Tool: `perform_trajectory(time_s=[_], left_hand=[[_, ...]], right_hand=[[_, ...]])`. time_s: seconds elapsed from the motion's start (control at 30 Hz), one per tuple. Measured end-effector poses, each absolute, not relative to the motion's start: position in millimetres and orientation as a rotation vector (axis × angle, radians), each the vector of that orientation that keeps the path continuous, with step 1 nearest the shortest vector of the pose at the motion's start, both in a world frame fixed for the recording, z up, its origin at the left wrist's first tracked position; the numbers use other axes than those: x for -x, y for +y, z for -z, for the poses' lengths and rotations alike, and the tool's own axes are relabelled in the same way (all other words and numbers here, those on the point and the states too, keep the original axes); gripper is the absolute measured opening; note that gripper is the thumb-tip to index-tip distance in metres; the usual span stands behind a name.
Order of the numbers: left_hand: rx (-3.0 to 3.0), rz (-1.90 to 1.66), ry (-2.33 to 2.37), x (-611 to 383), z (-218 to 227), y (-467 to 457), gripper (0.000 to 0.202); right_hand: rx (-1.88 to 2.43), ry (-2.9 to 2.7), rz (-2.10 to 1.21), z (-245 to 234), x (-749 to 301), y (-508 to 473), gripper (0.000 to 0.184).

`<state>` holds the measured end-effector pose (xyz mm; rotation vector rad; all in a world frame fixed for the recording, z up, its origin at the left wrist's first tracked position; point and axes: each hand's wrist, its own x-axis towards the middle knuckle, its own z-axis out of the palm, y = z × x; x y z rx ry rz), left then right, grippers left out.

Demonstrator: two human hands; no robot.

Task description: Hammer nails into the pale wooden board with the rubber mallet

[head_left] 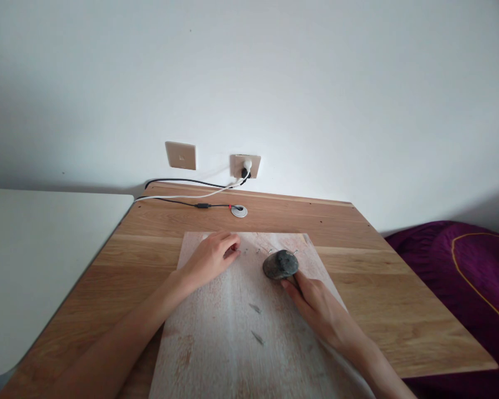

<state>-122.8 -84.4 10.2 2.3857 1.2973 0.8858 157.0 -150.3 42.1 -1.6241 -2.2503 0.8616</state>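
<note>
A whitewashed wooden board [216, 343] lies before me. In my right hand [322, 310] is the handle of a mallet with a thick dark head [280, 265], held low over the board's right half. Thin nails stand up near the far edge: one nail [295, 252] just right of the mallet head, another nail [269, 251] beside its left side, and smaller ones further left. My left hand [214, 255] rests at the board's far left with curled fingers, close to the leftmost nail; the inside of its grip is hidden. Two grey marks [256, 337] show on the board's middle.
The board lies on a wooden desk [370, 288] against a white wall. Black and white cables [183, 196] run along the back to a wall socket [253, 166] and a grommet [239, 211]. A white table [45, 277] adjoins left; purple fabric [444, 260] lies right.
</note>
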Motion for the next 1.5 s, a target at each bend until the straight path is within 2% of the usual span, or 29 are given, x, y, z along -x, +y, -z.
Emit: perform_trajectory(time_s=[1.07, 1.33, 1.5], left_hand=[[-2.181, -0.949, 1.300, 125, -4, -82, 0.031], [-2.181, -0.945, 1.321, 125, -2, -83, 0.039], [-2.160, -0.979, 1.317, 127, -1, -83, 0.042]], right_hand=[[1.580, -2.270, -0.897, -49, -155, -149, 0.032], [1.425, -2.384, -0.766, -83, -114, -127, 0.027], [1.498, -2.469, -0.652, -83, -87, -111, 0.025]])
